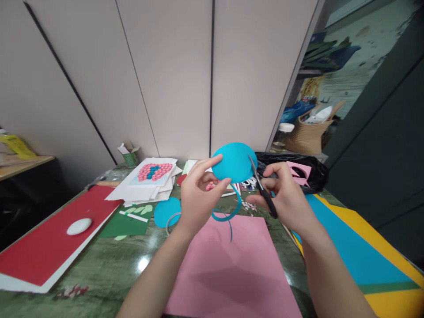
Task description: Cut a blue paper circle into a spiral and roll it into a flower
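Note:
My left hand pinches a round piece of blue paper by its left edge, thumb below and fingers behind. In my right hand is a pair of black-handled scissors, its blades meeting the right side of the round. A curled blue paper strip hangs beneath the round, over a pink sheet lying on the table. Left of my left wrist lies another round blue paper piece, with a silver ring partly on it.
On the left are a red sheet with a white oval object, a green sheet with a white pen, and stacked papers. Blue and yellow sheets lie right, near a black plastic bag. Panels stand behind.

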